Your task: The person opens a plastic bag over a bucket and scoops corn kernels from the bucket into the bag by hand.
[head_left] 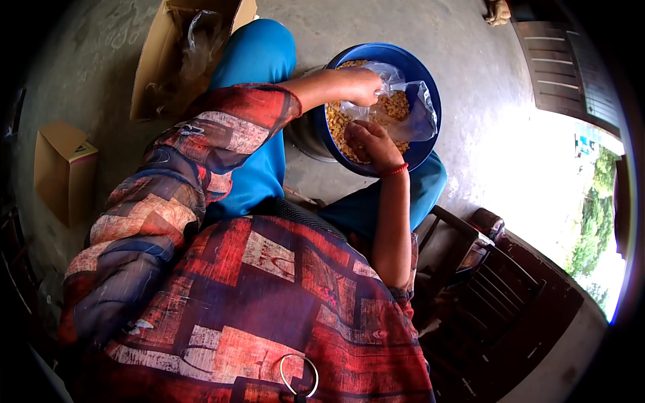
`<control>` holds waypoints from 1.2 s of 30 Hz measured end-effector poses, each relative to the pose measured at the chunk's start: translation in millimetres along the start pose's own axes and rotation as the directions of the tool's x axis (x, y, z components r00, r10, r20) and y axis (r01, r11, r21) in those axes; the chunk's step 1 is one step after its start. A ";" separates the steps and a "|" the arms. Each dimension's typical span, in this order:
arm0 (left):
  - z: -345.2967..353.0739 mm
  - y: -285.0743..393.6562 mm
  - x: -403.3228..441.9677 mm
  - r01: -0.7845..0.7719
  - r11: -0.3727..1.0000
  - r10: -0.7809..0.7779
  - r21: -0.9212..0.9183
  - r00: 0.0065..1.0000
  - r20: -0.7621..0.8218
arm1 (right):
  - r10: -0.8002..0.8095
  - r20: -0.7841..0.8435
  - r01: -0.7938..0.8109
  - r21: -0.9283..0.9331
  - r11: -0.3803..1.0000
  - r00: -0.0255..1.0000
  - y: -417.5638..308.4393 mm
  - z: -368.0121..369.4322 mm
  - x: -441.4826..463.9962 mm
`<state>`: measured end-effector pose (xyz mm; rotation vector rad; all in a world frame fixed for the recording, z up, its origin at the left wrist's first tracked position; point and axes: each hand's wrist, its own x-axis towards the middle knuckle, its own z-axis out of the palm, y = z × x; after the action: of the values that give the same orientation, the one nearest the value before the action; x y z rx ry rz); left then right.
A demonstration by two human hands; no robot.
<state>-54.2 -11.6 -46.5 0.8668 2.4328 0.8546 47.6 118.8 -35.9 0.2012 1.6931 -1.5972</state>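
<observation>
Head view, and the fingers are right in the action: the left hand (363, 87) has its fingers drawn together, apparently clamped on the thin, clear plastic bag (420, 111), which crumples on either side of the knuckles. Just below, the right hand (373, 144), a red band (394, 170) at its wrist, reaches in over the loose golden-yellow kernels (398, 103), fingers curled inward; whether they close on any, I cannot tell, as the palm side is hidden.

Out a little, and there's the bag, inside the deep, round blue tub (437, 94), partly over the kernels and up against the far right wall. So the step in hand, as I judge it, is working among the kernels with one hand while the other manages the plastic. The next move calls for a gentle but sure hold on that limp film and a compact right hand, clear of its folds.

Further out, blue-trousered legs flank the tub, the grey floor (463, 64) spreads beyond, and over on the left stands an open brown cardboard box (146, 77) with more clear plastic in it.
</observation>
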 end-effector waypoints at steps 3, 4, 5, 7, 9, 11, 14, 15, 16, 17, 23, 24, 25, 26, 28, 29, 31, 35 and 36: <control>0.4 -0.8 1.9 0.010 1.000 -0.010 0.028 1.000 0.015 | -0.050 -0.031 0.056 0.228 0.972 0.998 5.1 -12.0 1.9; 0.9 -1.3 2.8 0.021 1.000 -0.021 0.020 1.000 0.009 | -0.083 -0.045 0.094 0.371 0.924 0.996 6.8 -19.3 3.8; 2.9 -2.9 4.3 0.031 0.999 -0.031 0.012 1.000 0.003 | -0.102 -0.070 0.124 0.479 0.869 0.992 6.1 -26.0 5.2; 6.9 -6.2 6.7 0.023 1.000 -0.023 0.002 0.999 -0.037 | -0.128 -0.195 0.222 0.609 0.762 0.972 9.4 -40.5 12.3; 6.5 -6.2 7.9 0.017 1.000 -0.017 -0.007 0.997 -0.079 | -0.109 -0.339 0.318 0.657 0.683 0.934 10.5 -54.2 17.6; 2.1 -5.4 8.6 0.006 1.000 -0.010 -0.022 0.988 -0.151 | -0.063 -0.459 0.385 0.656 0.649 0.886 8.8 -67.9 28.6; -3.3 -5.7 10.4 0.009 0.999 -0.016 -0.035 0.978 -0.208 | -0.406 -0.529 0.565 0.177 0.806 0.745 9.7 -80.3 39.9; -5.1 -4.9 9.8 0.011 0.999 -0.018 -0.036 0.978 -0.207 | -0.655 -0.446 0.469 -0.463 0.752 0.610 10.0 -80.1 40.0; -6.8 -3.9 9.3 0.017 0.998 -0.030 -0.057 0.972 -0.233 | -0.244 -0.607 0.557 0.403 0.726 0.756 0.0 -88.4 43.5; -8.9 -2.3 8.6 0.023 0.997 -0.043 -0.078 0.965 -0.259 | -0.242 -0.607 0.556 0.404 0.726 0.757 -12.7 -82.0 38.0; -27.0 -2.0 10.7 0.061 0.970 -0.083 -0.234 0.993 -0.086 | -0.310 -0.583 0.491 0.178 0.853 0.751 -15.3 -73.5 23.7; -30.3 -1.6 10.6 0.055 0.955 -0.071 -0.292 0.997 -0.042 | -0.259 -0.544 0.475 0.304 0.826 0.798 -21.6 -66.2 15.8; -34.6 -1.6 10.8 0.051 0.962 -0.064 -0.267 0.997 -0.042 | -0.256 -0.547 0.474 0.304 0.826 0.797 -26.0 -57.1 6.2; -35.9 -1.3 9.7 0.053 0.955 -0.081 -0.293 0.993 -0.086 | -0.279 -0.409 0.416 0.296 0.860 0.869 -32.4 -42.9 -3.8; -41.0 -0.7 8.4 0.043 0.952 -0.088 -0.304 0.987 -0.135 | -0.265 -0.144 0.290 0.191 0.938 0.953 -39.1 -19.6 -14.6; -40.5 -3.0 10.0 0.019 0.957 -0.078 -0.290 0.978 -0.195 | -0.221 -0.032 0.223 0.089 0.971 0.975 -41.8 -10.8 -14.0; -38.8 -6.1 13.9 0.032 0.954 -0.108 -0.297 0.963 -0.245 | -0.239 0.127 0.248 -0.060 0.967 0.963 -29.3 1.3 3.3; -33.1 -13.4 14.1 -0.031 0.951 -0.042 -0.308 0.973 -0.227 | -0.532 0.122 0.450 -0.704 0.549 0.838 -3.2 9.9 51.7; -35.5 -10.3 11.1 -0.007 0.917 -0.065 -0.399 0.984 -0.167 | -0.518 0.034 0.344 -0.785 0.516 0.855 -6.3 16.0 53.8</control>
<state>-86.3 -24.9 -29.6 0.6204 2.2815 1.4072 14.1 82.3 -62.9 -0.5737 2.5987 -1.0079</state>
